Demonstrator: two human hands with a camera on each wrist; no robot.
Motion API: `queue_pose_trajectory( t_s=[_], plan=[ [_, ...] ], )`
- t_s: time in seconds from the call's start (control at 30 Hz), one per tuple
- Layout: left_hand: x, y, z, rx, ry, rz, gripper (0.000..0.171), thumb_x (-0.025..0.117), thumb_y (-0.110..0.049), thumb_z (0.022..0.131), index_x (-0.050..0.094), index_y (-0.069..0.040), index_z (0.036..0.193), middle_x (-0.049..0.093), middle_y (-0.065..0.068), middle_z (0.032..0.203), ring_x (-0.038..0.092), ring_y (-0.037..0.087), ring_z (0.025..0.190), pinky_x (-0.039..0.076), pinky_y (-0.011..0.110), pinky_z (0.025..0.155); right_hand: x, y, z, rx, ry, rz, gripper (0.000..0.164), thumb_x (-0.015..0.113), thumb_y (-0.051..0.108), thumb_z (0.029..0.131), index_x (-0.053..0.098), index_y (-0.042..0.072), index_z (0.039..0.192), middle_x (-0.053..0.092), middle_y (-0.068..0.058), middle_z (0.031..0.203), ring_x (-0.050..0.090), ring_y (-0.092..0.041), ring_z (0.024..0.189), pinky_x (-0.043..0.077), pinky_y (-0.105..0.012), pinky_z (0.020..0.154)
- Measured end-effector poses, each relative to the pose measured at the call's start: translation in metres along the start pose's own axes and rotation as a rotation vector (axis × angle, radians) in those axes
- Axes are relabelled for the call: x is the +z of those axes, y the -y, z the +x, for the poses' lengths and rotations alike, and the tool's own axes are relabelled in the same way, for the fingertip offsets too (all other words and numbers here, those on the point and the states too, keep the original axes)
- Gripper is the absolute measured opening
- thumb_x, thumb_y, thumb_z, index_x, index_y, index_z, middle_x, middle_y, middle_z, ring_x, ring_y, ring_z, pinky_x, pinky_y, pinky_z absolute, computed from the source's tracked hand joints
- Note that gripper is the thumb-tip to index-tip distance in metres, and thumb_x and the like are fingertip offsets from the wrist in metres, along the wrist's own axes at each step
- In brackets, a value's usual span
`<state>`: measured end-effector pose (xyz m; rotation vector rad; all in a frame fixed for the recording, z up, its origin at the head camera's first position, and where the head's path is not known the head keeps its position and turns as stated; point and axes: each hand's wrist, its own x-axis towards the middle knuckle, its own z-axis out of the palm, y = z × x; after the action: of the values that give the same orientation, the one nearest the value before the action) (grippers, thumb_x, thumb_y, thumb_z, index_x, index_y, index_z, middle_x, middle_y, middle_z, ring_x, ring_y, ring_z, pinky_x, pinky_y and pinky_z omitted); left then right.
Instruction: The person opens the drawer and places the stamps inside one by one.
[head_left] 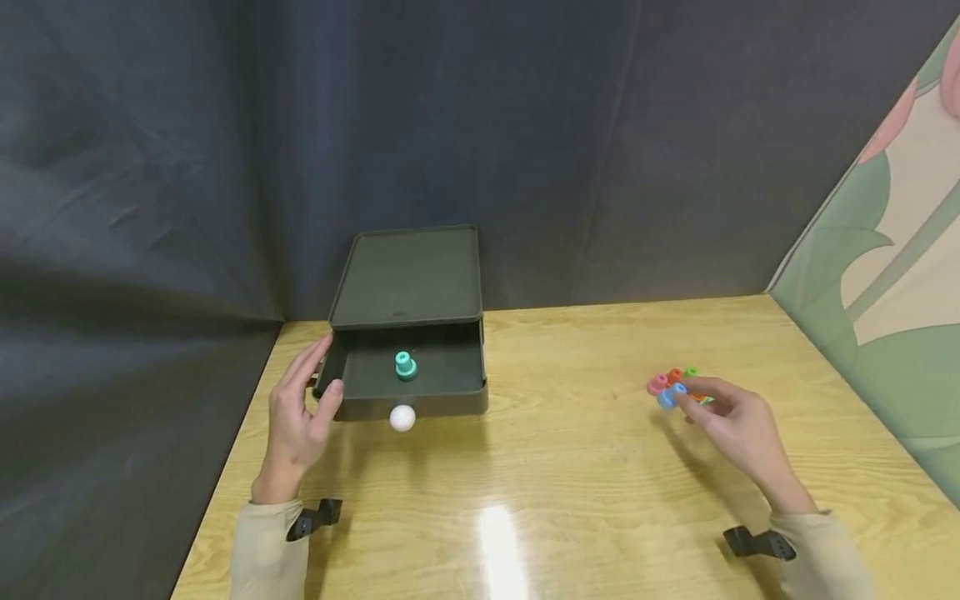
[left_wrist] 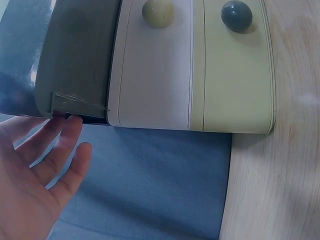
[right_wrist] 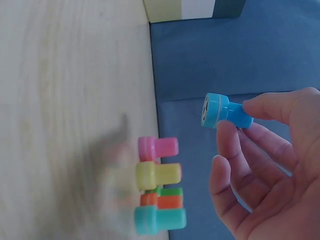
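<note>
My right hand pinches a blue toy stamp between thumb and fingers, above the table. Its patterned face points left in the right wrist view. Below it stand a pink stamp, a yellow stamp, a teal stamp and others, partly behind the hand in the head view. My left hand is at the left side of a pulled-out dark drawer, its fingertips against the side in the left wrist view. A teal stamp stands inside the drawer, which has a white round knob.
The drawer belongs to a cabinet with a dark top. Under it are a white drawer front and a pale yellow one, each with a knob. Dark cloth hangs behind the wooden table; a floral panel stands right.
</note>
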<state>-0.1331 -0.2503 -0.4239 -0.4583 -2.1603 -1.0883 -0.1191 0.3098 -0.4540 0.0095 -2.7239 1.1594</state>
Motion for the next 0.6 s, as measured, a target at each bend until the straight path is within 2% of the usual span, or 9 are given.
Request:
queue_pose_trajectory(
  t_s=[0.23,0.47,0.6],
  plan=[
    [0.001,0.0,-0.001,-0.002,-0.006,-0.011,0.062,0.061,-0.01,0.09,0.059,-0.001,0.151,0.061,0.025,0.15,0.059,0.024,0.134,0.039,0.008,0.108,-0.007,0.019,0.004,-0.038,-0.003,-0.017,0.033,0.074,0.031,0.101,0.078,0.009,0.125,0.078,-0.02,0.12,0.065,0.01,0.081,0.052,-0.021,0.064],
    [0.001,0.0,0.001,0.007,-0.01,-0.013,0.061,0.062,-0.009,0.09,0.059,-0.001,0.151,0.061,0.026,0.149,0.06,0.035,0.128,0.039,0.008,0.105,-0.014,0.042,0.009,-0.042,0.018,-0.023,0.037,0.071,0.037,0.103,0.077,0.013,0.13,0.077,-0.017,0.125,0.067,0.007,0.083,0.054,-0.023,0.066],
    [0.001,0.001,0.001,-0.007,0.0,-0.011,0.061,0.062,-0.01,0.091,0.059,-0.003,0.152,0.061,0.024,0.15,0.06,0.036,0.128,0.04,0.01,0.105,-0.012,0.056,0.011,-0.051,0.026,-0.028,0.039,0.071,0.041,0.102,0.077,0.016,0.131,0.079,-0.013,0.119,0.069,0.003,0.081,0.055,-0.024,0.066]
  ],
)
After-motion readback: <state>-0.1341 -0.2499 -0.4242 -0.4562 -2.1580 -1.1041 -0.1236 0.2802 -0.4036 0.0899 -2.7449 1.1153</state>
